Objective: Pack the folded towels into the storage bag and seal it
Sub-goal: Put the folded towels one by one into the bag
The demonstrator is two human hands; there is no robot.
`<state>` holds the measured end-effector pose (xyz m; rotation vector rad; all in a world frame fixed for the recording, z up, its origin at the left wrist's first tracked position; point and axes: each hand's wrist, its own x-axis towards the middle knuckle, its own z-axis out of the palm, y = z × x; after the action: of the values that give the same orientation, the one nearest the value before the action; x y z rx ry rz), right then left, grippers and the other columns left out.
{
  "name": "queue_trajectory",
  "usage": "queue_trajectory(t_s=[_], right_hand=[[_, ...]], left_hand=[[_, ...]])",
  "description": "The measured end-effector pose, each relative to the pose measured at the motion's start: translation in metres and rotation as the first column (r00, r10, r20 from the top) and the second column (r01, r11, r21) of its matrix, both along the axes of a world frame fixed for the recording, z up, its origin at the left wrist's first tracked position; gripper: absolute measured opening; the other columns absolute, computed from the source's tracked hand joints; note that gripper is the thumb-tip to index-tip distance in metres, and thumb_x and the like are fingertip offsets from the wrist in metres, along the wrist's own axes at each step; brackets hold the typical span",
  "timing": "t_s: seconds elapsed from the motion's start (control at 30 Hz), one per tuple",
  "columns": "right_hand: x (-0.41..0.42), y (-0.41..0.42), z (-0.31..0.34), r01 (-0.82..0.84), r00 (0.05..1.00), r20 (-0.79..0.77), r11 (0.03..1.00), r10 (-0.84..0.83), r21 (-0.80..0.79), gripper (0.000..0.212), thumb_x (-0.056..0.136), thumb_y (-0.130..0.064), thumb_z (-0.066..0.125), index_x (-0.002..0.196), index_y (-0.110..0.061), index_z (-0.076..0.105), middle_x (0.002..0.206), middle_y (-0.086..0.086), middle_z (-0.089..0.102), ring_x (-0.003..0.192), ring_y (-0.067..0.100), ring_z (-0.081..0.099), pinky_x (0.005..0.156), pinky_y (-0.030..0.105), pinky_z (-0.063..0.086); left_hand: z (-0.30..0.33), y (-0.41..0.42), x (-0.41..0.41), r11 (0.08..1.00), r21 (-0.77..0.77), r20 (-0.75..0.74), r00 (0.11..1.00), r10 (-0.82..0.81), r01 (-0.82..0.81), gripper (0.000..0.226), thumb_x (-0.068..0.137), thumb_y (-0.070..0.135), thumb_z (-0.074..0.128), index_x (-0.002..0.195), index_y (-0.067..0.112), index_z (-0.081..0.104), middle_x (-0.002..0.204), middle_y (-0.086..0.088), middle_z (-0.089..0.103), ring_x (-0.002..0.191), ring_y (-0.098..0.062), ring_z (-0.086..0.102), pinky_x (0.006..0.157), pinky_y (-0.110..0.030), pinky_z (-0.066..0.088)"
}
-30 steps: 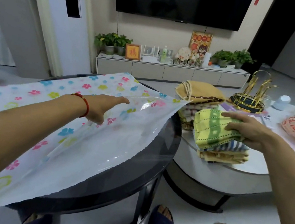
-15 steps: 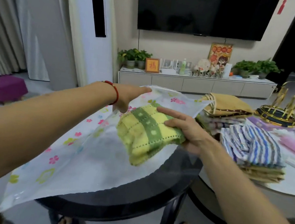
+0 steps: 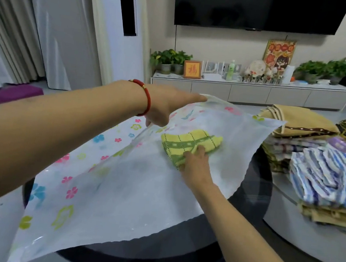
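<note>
Since half a second ago the folded yellow-and-green checked towel (image 3: 189,148) has gone from hanging in front of the bag's mouth to lying inside it, between the two plastic layers, and the view has swung left. So the first towel is in; by my judgement the task is only starting, with the rest still stacked and the seal untouched.

At 9 o'clock of the towel, the left hand (image 3: 166,105), red cord at the wrist, pinches the upper layer of the translucent flower-printed plastic storage bag (image 3: 97,187) and lifts it, keeping the mouth open. The bag lies on the round dark glass tabletop (image 3: 251,199), its long axis running from 7 o'clock to 1 o'clock, mouth at the far end.

The right hand (image 3: 196,165) is closed on the towel's near edge, reaching in from 5 o'clock. The towel's long axis runs roughly 8 to 2 o'clock.

At 3 o'clock, on the neighbouring table, waits the blue-and-white striped folded towel stack (image 3: 330,175).
</note>
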<state>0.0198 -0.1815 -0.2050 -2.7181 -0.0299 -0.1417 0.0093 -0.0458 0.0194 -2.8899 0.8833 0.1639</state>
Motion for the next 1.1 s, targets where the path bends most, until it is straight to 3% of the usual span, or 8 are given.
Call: queue_trajectory(t_s=[0.17, 0.3, 0.43, 0.63, 0.73, 0.8, 0.93, 1.1], right_hand=[[0.071, -0.004, 0.006, 0.132, 0.991, -0.037, 0.981, -0.128, 0.143, 0.041, 0.100, -0.005, 0.052, 0.141, 0.000, 0.050, 0.164, 0.020, 0.018, 0.133, 0.038, 0.045, 0.104, 0.034, 0.042], [0.109, -0.018, 0.013, 0.090, 0.995, -0.081, 0.904, -0.061, 0.419, 0.087, 0.094, -0.012, 0.066, 0.164, -0.014, 0.015, 0.168, 0.020, 0.012, 0.146, 0.039, 0.037, 0.114, 0.044, 0.041], [0.111, -0.027, 0.013, 0.050, 0.996, -0.090, 0.938, -0.020, 0.343, 0.080, 0.095, -0.010, 0.062, 0.163, -0.023, 0.023, 0.169, 0.019, 0.010, 0.147, 0.036, 0.037, 0.108, 0.035, 0.043], [0.038, -0.054, 0.037, -0.147, 0.989, 0.022, 0.963, 0.145, 0.227, 0.047, 0.099, -0.019, 0.059, 0.146, -0.022, 0.056, 0.149, 0.008, 0.050, 0.125, 0.025, 0.058, 0.101, 0.033, 0.044], [-0.018, -0.095, 0.058, -0.189, 0.979, 0.110, 0.966, 0.172, 0.174, 0.041, 0.098, -0.020, 0.061, 0.138, -0.028, 0.060, 0.128, -0.005, 0.061, 0.095, 0.014, 0.066, 0.085, 0.029, 0.051], [-0.050, -0.133, 0.073, -0.166, 0.967, 0.213, 0.978, 0.137, 0.127, 0.033, 0.094, -0.017, 0.063, 0.126, -0.025, 0.066, 0.111, -0.007, 0.066, 0.086, 0.013, 0.065, 0.078, 0.031, 0.054], [-0.087, -0.226, 0.086, 0.116, 0.915, 0.392, 0.993, -0.098, -0.022, 0.014, 0.088, -0.018, 0.065, 0.100, -0.017, 0.073, 0.096, 0.003, 0.071, 0.086, 0.026, 0.063, 0.072, 0.041, 0.054], [-0.084, -0.325, 0.073, 0.607, 0.794, 0.120, 0.774, -0.596, -0.179, 0.037, 0.104, -0.034, 0.050, 0.135, -0.017, 0.059, 0.148, 0.022, 0.048, 0.137, 0.042, 0.042, 0.108, 0.053, 0.038]], left_hand=[[-0.004, 0.003, 0.003, 0.999, -0.026, -0.006, 0.999, -0.034, 0.034, 0.109, 0.076, -0.012, 0.049, 0.151, 0.051, 0.001, 0.091, 0.009, 0.043, 0.057, -0.023, 0.059, 0.037, -0.028, 0.045], [-0.005, 0.009, 0.006, 0.999, -0.018, 0.005, 0.999, -0.039, 0.039, 0.117, 0.073, -0.015, 0.052, 0.148, 0.056, -0.002, 0.115, 0.000, 0.050, 0.067, -0.023, 0.059, 0.045, -0.037, 0.054], [-0.007, 0.012, 0.009, 0.999, -0.017, 0.018, 0.999, -0.036, 0.036, 0.120, 0.073, -0.013, 0.057, 0.147, 0.058, -0.005, 0.102, 0.000, 0.050, 0.067, -0.018, 0.056, 0.046, -0.038, 0.054], [-0.014, 0.009, 0.006, 0.999, -0.017, 0.043, 0.999, -0.028, 0.029, 0.118, 0.076, -0.006, 0.066, 0.150, 0.054, -0.004, 0.081, 0.011, 0.037, 0.063, -0.018, 0.055, 0.047, -0.034, 0.052], [-0.016, 0.007, 0.001, 0.997, -0.069, 0.055, 0.998, -0.037, 0.041, 0.110, 0.077, 0.011, 0.073, 0.151, 0.052, 0.004, 0.103, 0.001, 0.054, 0.071, -0.020, 0.064, 0.051, -0.034, 0.057], [-0.020, 0.007, 0.000, 0.994, -0.080, 0.152, 0.987, -0.059, 0.072, 0.104, 0.075, 0.036, 0.080, 0.152, 0.049, 0.011, 0.137, 0.000, 0.054, 0.103, -0.024, 0.061, 0.069, -0.031, 0.051], [-0.026, 0.006, 0.000, 0.996, -0.081, 0.228, 0.973, -0.023, 0.043, 0.107, 0.064, 0.071, 0.074, 0.149, 0.052, 0.012, 0.145, 0.004, 0.053, 0.122, -0.028, 0.053, 0.084, -0.037, 0.051], [-0.029, 0.000, 0.001, 0.997, -0.071, 0.236, 0.972, -0.008, 0.025, 0.109, 0.059, 0.080, 0.070, 0.147, 0.054, 0.010, 0.137, 0.002, 0.059, 0.115, -0.028, 0.056, 0.074, -0.034, 0.048]])
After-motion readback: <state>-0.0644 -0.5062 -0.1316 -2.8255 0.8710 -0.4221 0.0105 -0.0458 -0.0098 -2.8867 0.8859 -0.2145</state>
